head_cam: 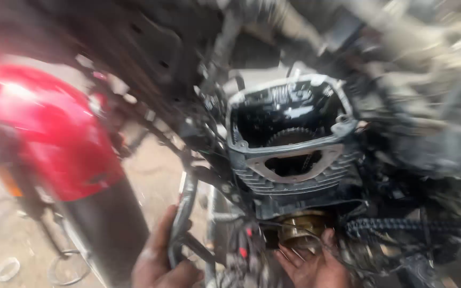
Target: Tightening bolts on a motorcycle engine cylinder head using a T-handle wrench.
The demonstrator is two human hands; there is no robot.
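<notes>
I look down at a motorcycle engine with its cylinder head (289, 133) open, a toothed sprocket and chain showing inside. My left hand (161, 256) is wrapped around a black frame tube (183, 213) below and left of the engine. My right hand (313, 264) is palm up with fingers spread, just under a brass-coloured round part (301, 226) at the engine's underside, fingertips touching or nearly touching it. The picture is blurred by motion.
A red fender (49, 128) with a black tyre (105, 224) fills the left side. A drive chain (396, 224) runs off to the right. Wires and hoses hang around the engine. Dirt ground with a metal ring (7, 268) lies lower left.
</notes>
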